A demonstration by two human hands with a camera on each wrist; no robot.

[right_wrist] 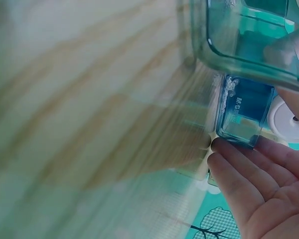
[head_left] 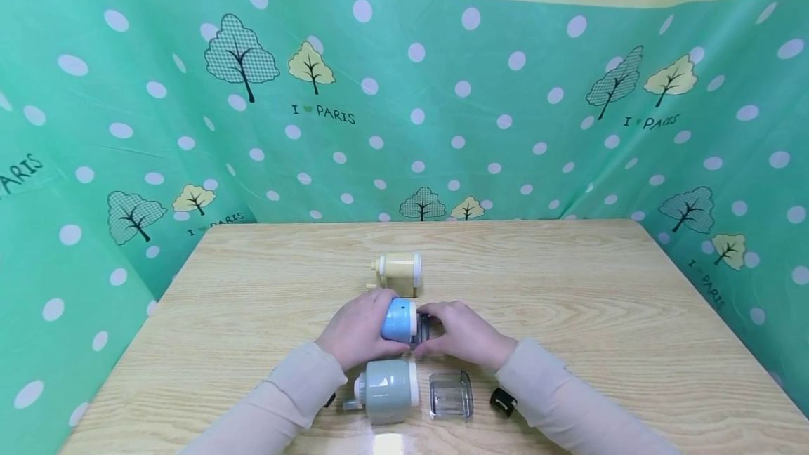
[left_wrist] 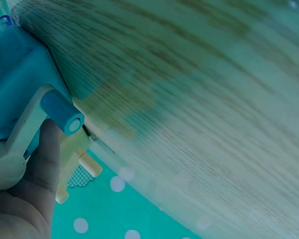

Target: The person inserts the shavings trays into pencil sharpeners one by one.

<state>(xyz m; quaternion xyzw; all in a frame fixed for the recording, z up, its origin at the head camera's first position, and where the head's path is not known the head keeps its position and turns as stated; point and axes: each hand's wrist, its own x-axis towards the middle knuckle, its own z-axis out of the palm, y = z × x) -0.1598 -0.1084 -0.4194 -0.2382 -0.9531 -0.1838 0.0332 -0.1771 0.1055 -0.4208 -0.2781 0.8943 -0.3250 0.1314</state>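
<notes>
A blue hand-crank pencil sharpener [head_left: 397, 320] lies in the middle of the table, gripped by my left hand [head_left: 362, 330] round its body. In the left wrist view the blue sharpener [left_wrist: 17, 74] shows its white crank with a blue knob [left_wrist: 62, 112], next to my left fingers [left_wrist: 42, 169]. My right hand [head_left: 468, 334] pinches a clear shavings drawer [head_left: 422, 328] at the sharpener's white end. Seen from the right wrist, that clear drawer [right_wrist: 244, 112] has shavings inside and sits between thumb and fingers [right_wrist: 249, 172]. Whether it is fully seated cannot be told.
Behind my hands stands a yellow crank sharpener [head_left: 399, 272]. Nearer me are a grey-green crank sharpener [head_left: 388, 390] and a separate clear drawer [head_left: 451, 395]. A small black object [head_left: 503, 402] lies beside the right sleeve. A green polka-dot curtain [head_left: 417, 114] hangs behind the table.
</notes>
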